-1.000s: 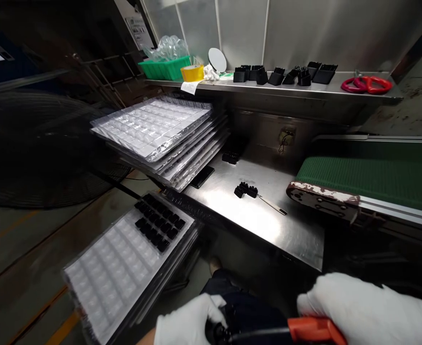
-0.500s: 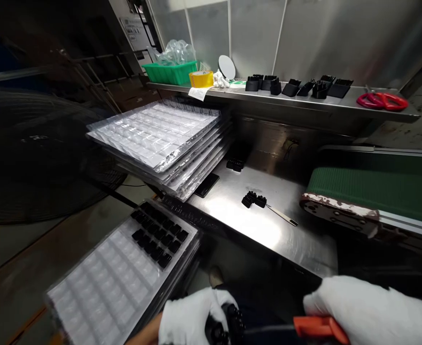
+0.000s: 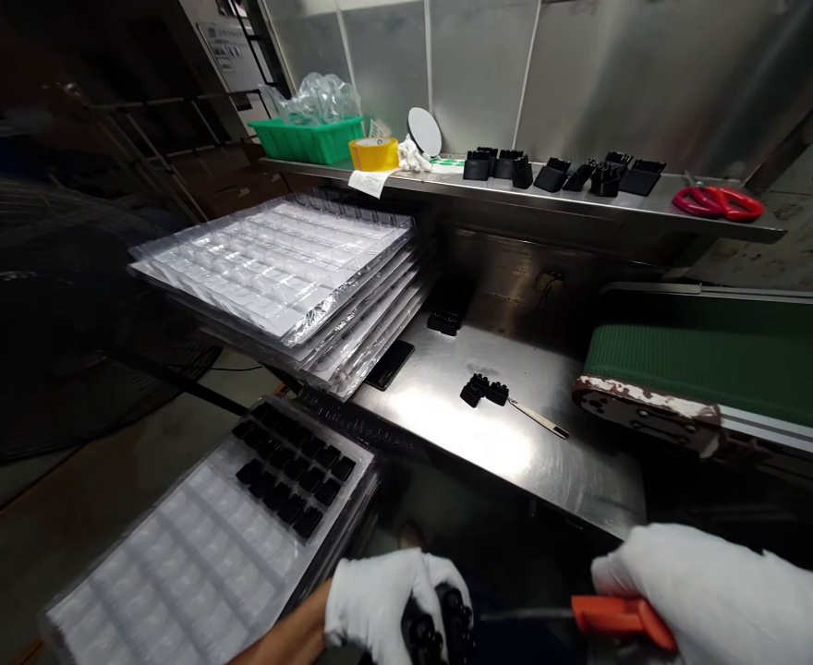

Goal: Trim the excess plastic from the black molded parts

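My left hand (image 3: 385,610), in a white glove, grips a black moulded plastic part (image 3: 434,628) at the bottom of the view. My right hand (image 3: 718,591), also gloved, is shut on an orange-handled tool (image 3: 621,619). The tool's thin metal shaft points left toward the black part, and the tip is hidden behind it. Further off, a small cluster of similar black parts (image 3: 482,390) lies on the steel table (image 3: 552,471) beside a slim metal blade (image 3: 538,417).
A clear blister tray (image 3: 191,554) holding rows of black parts lies at lower left, below a stack of clear trays (image 3: 274,268). A green conveyor belt (image 3: 711,356) runs at right. The steel shelf (image 3: 552,208) carries black parts, tape and red scissors (image 3: 718,203).
My view has swung slightly, moving the lower-left tray further into the picture. The black part in my left hand now shows more fully, and the orange tool sits a little further right.
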The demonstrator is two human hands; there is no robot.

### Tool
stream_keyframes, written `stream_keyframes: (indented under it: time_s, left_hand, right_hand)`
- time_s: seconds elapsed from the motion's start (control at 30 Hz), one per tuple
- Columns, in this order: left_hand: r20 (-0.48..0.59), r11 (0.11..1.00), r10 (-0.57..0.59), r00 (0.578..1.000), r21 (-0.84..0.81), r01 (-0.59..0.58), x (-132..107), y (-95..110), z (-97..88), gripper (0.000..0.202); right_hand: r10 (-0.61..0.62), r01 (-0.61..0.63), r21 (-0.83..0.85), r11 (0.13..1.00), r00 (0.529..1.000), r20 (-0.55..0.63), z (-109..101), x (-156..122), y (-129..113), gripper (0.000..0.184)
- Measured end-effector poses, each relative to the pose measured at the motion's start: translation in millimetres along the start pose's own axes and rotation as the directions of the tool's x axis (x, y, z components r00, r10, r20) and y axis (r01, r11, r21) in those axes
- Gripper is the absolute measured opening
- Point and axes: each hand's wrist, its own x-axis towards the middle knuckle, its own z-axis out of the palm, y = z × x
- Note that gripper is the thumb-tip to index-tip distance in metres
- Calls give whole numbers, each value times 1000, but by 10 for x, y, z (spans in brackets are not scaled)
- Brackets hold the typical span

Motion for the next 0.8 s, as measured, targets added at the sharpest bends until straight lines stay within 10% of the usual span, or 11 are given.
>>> stream_keyframes:
  time_s: [0.33,0.8]
  left_hand:
    - [-173,991,-85,981,91,102,-47,-176,0,50]
    - [-164,986,-74,984,133,97,46,-96,219,60]
  right_hand:
    - [46,-52,192,980,998,37,392,80,136,12]
    - [-131,148,-96,984,978,165,-119,-190,-127,11]
